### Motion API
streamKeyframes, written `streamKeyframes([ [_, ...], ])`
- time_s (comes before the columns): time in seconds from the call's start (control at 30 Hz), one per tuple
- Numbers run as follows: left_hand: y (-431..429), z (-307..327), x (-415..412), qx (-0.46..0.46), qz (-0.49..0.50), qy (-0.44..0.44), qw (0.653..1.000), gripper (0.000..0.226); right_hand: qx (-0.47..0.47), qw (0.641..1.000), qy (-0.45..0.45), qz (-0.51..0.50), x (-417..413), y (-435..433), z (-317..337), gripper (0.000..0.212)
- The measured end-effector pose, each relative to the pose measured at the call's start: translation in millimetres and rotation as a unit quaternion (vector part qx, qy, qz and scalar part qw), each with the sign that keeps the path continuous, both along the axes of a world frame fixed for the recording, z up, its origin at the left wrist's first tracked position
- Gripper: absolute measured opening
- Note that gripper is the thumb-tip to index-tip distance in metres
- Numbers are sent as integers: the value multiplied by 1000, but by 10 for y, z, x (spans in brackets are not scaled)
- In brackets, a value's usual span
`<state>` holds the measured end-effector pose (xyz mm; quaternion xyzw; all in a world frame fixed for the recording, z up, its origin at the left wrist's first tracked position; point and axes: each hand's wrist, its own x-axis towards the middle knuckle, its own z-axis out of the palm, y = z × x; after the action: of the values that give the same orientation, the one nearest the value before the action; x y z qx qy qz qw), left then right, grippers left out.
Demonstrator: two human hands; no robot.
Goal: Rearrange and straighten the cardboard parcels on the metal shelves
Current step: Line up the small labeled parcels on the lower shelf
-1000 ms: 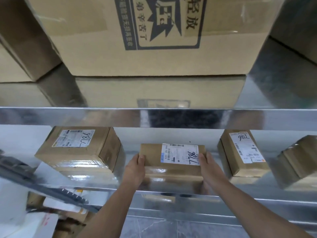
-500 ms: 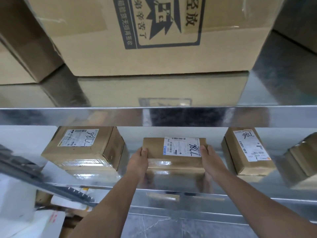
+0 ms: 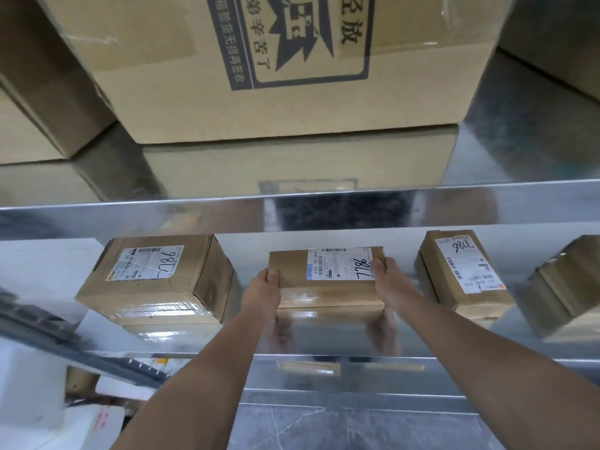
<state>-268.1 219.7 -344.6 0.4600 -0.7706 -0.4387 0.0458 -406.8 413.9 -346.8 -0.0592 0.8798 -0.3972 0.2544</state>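
The middle parcel [image 3: 328, 287] is seen on the lower shelf [image 3: 324, 347] and is gripped at both ends: the left hand [image 3: 263, 293] is curled round its left end, the right hand [image 3: 391, 287] round its right. Apart from it, a larger parcel [image 3: 156, 280] is placed at the left and a narrower parcel [image 3: 461, 274] at the right. A big box [image 3: 181, 76] is borne on the upper shelf [image 3: 519, 209].

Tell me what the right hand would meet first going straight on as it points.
Nothing new, it seems: the right hand grips the middle parcel, and the shelf beyond looks free to the pale back, though depth is unclear.
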Motion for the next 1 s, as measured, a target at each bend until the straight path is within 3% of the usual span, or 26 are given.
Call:
streamKeyframes([
  [0.33, -168, -1, 42, 34, -29, 4, 999, 38, -33, 999, -17, -35, 65, 31, 10, 48],
  [0.53, -70, 295, -63, -53, -9, 54, 997, 48, -29, 998, -11, -48, 24, 136, 75, 59],
  [0.77, 265, 555, -511, -52, -47, 79, 994, 32, -24, 998, 49, -33, -197, 368, 379, 40],
  [0.87, 502, 594, -696, -65, -68, 65, 993, 40, -35, 995, 77, -42, -324, 521, 456, 25],
  [1.0, 854, 614, -902, -44, -83, 79, 992, 44, -21, 994, 102, -26, -493, 795, 546, 34],
])
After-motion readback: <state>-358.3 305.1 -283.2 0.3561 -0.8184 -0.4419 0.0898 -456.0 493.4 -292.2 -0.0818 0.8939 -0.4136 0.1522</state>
